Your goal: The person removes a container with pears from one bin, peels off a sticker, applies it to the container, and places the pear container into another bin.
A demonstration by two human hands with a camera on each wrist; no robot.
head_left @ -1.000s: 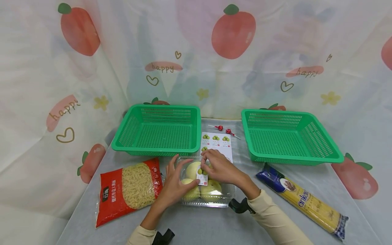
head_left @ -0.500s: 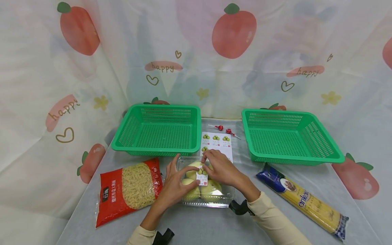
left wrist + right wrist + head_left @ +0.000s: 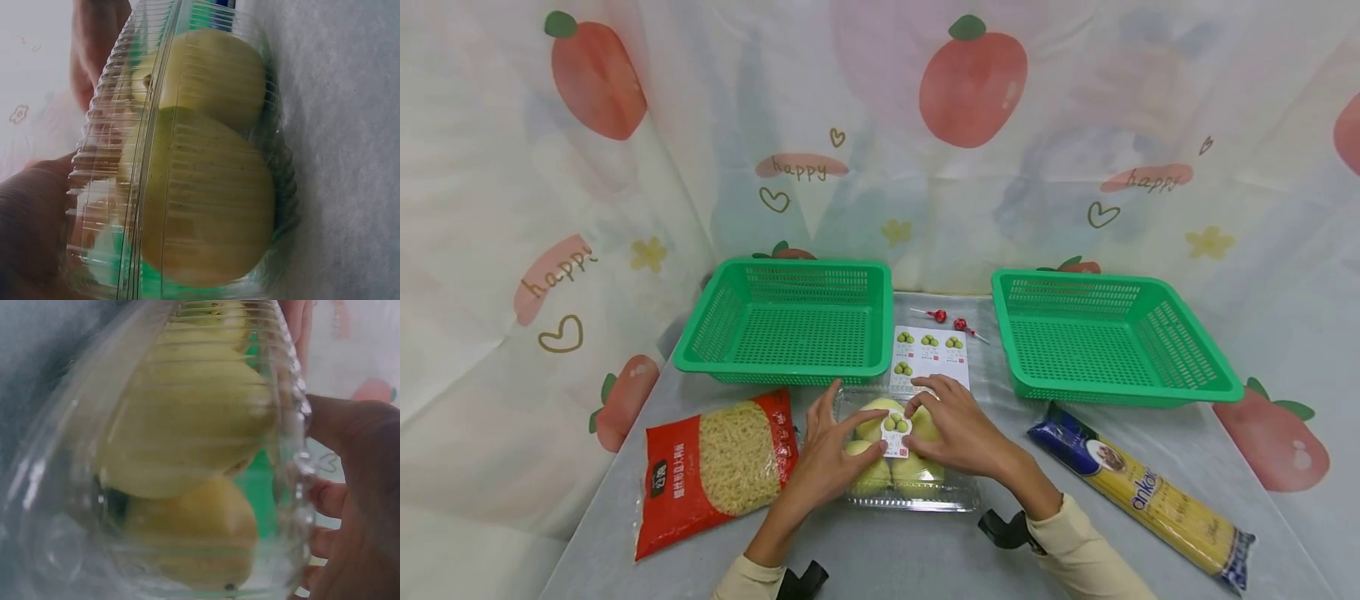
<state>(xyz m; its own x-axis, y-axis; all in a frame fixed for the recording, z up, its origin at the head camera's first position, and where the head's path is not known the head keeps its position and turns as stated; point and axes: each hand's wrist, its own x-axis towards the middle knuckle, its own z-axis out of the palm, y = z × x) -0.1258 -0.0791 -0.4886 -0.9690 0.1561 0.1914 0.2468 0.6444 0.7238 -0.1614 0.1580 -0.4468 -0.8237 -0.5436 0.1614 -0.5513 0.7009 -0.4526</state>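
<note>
A clear plastic clamshell box (image 3: 917, 493) of yellow-green fruit (image 3: 874, 476) lies on the grey table in front of me. A small white sticker (image 3: 895, 434) with green fruit printed on it lies on the lid. My left hand (image 3: 829, 446) rests on the left side of the lid, fingers spread, its thumb beside the sticker. From the right, my right hand (image 3: 953, 427) lies flat on the lid with its fingertips on the sticker. Both wrist views show the ribbed box (image 3: 206, 181) (image 3: 187, 444) up close with my fingers (image 3: 362, 487) against it.
A sticker sheet (image 3: 929, 354) lies behind the box, between two empty green baskets (image 3: 782, 321) (image 3: 1105, 333). Two red lollipops (image 3: 950, 318) lie further back. A red noodle bag (image 3: 718, 462) is to the left and a spaghetti pack (image 3: 1142, 492) to the right.
My right hand has come down and slightly toward me, going from pinching the raised sticker to laying it flat on the lid. The left hand has barely moved.
</note>
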